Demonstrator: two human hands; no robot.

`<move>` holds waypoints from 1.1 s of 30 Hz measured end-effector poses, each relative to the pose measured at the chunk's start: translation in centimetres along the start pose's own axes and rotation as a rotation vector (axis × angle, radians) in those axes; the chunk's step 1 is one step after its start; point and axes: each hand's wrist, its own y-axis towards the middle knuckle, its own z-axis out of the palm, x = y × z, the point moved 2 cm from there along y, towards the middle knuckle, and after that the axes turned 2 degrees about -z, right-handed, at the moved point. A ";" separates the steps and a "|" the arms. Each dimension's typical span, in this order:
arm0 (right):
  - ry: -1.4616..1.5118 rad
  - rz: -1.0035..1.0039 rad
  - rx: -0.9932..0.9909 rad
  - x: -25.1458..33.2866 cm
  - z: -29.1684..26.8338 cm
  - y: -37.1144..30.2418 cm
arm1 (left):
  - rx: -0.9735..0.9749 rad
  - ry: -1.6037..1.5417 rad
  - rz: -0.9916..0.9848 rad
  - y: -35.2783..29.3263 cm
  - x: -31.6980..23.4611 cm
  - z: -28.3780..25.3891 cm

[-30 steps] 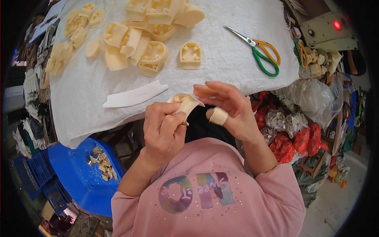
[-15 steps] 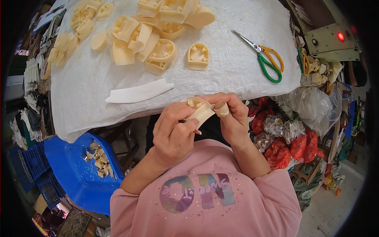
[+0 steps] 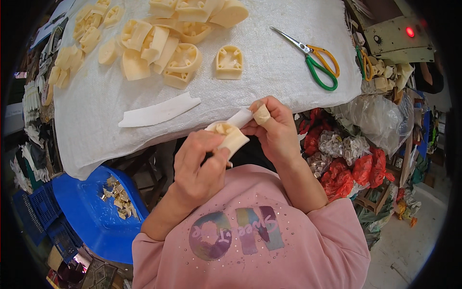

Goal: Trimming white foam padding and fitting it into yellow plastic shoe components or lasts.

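The cream, curved, hollow plastic-looking piece [image 3: 234, 140] is at the near edge of the worktop [image 3: 276, 72], its inside ridged; I see the left hand [image 3: 198, 156] with its grip grasping it. The right hand [image 3: 275, 126] has its grip pinching a flat white strip [image 3: 241, 117] that reaches the piece. White woven sheeting covers the worktop, carrying another white strip [image 3: 159, 111], similar cream pieces [image 3: 182, 61] and green-and-orange-handled scissors [image 3: 321, 72]. A blue plastic basin [image 3: 94, 224] stands lower left, red plastic bags [image 3: 362, 168] to the right.
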 end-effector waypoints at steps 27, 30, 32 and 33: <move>-0.112 0.179 0.523 2.1 -1.7 0.8 | 0.144 -0.327 -0.240 0.1 0.5 0.8; -0.082 0.177 0.581 2.2 -1.5 0.8 | 0.143 -0.399 -0.192 0.0 0.4 1.0; -0.214 0.172 0.568 2.6 -1.0 0.5 | 0.223 -0.289 -0.098 0.6 0.1 0.7; -0.212 0.172 0.563 2.4 -1.0 0.6 | 0.227 -0.292 -0.098 0.5 0.3 0.9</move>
